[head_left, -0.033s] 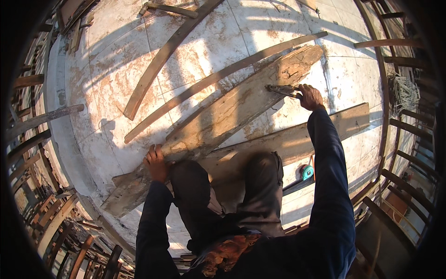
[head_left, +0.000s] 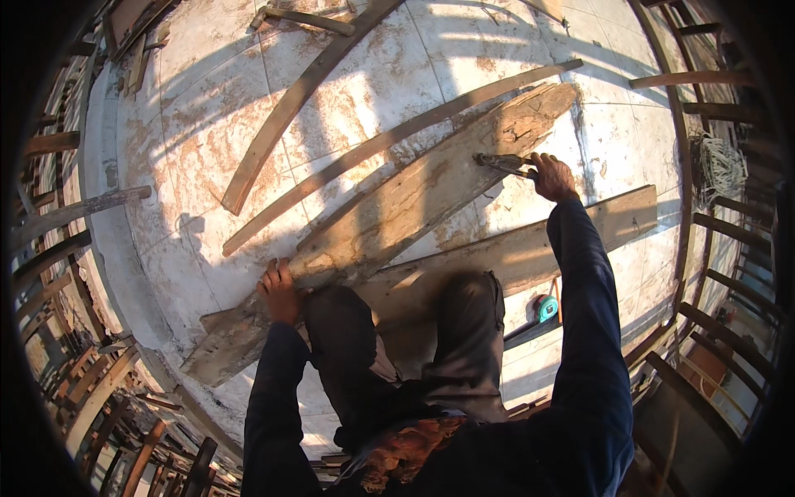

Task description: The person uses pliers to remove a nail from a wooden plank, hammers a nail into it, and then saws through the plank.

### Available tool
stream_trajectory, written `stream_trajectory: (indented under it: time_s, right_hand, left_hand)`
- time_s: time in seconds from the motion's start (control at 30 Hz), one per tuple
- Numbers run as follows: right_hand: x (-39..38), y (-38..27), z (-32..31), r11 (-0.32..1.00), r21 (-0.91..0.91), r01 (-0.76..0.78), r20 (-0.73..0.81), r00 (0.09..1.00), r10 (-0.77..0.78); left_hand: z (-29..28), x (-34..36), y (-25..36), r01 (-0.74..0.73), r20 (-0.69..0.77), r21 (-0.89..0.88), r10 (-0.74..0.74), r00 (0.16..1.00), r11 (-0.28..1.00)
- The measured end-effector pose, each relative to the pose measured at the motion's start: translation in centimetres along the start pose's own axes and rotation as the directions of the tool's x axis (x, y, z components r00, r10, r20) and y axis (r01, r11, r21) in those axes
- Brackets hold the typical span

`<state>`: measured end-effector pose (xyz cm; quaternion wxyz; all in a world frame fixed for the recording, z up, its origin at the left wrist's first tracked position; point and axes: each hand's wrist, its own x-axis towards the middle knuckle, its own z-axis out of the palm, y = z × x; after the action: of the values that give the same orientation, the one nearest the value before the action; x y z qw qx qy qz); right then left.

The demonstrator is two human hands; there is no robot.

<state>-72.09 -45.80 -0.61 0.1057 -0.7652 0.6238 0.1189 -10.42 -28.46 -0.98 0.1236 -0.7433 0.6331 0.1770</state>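
Note:
My right hand [head_left: 553, 177] is closed on the handles of metal pincers [head_left: 507, 161], whose jaws touch the face of a long weathered board [head_left: 406, 200] lying diagonally, split and rough at its far upper-right end. My left hand [head_left: 280, 290] grips the near part of that board beside my left knee, fingers curled on it. A second wide plank [head_left: 613, 220] lies beneath and beside it, running under my knees to the right. A thin strip of wood [head_left: 373, 141] lies just beyond the boards. A teal tape measure [head_left: 546, 307] sits beside my right knee, next to an orange stick.
Another dark strip [head_left: 290, 108] and a hammer [head_left: 306, 20] lie on the dusty tiled floor [head_left: 190, 124] ahead. Wooden pieces [head_left: 137, 62] lie at the upper left. Racks of timber [head_left: 720, 224] line both sides, with a pale tangled bundle [head_left: 722, 164] at the right.
My right hand and the pincers have shifted very slightly, a few pixels lower in the view. The rest looks nearly the same.

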Motion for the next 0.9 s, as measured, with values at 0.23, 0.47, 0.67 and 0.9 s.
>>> stream_trajectory:
  time_s: [0.23, 0.47, 0.67, 0.9]
  right_hand:
    - [-4.5, -4.6, -2.7, 0.963, -0.255, -0.083, -0.054, 0.996, 0.072]
    - [-4.5, -10.0, -4.1, 0.807, -0.573, -0.138, 0.003, 0.985, 0.171]
    - [-1.7, -12.9, -6.6, 0.899, -0.341, -0.275, -0.012, 0.957, 0.288]
    - [0.2, -9.0, -7.5, 0.836, -0.460, -0.299, 0.285, 0.842, 0.458]
  left_hand:
    - [-1.4, -0.3, 1.0, -0.022, -0.050, -0.003, 0.022, 0.998, 1.000]
    - [-0.3, -0.1, 0.1, -0.039, -0.047, -0.030, 0.037, 0.998, 0.999]
    - [0.4, 0.0, 0.1, -0.052, -0.041, -0.076, 0.049, 0.998, 0.996]
    - [0.5, -0.2, 0.0, -0.067, -0.032, -0.061, 0.066, 0.997, 0.996]
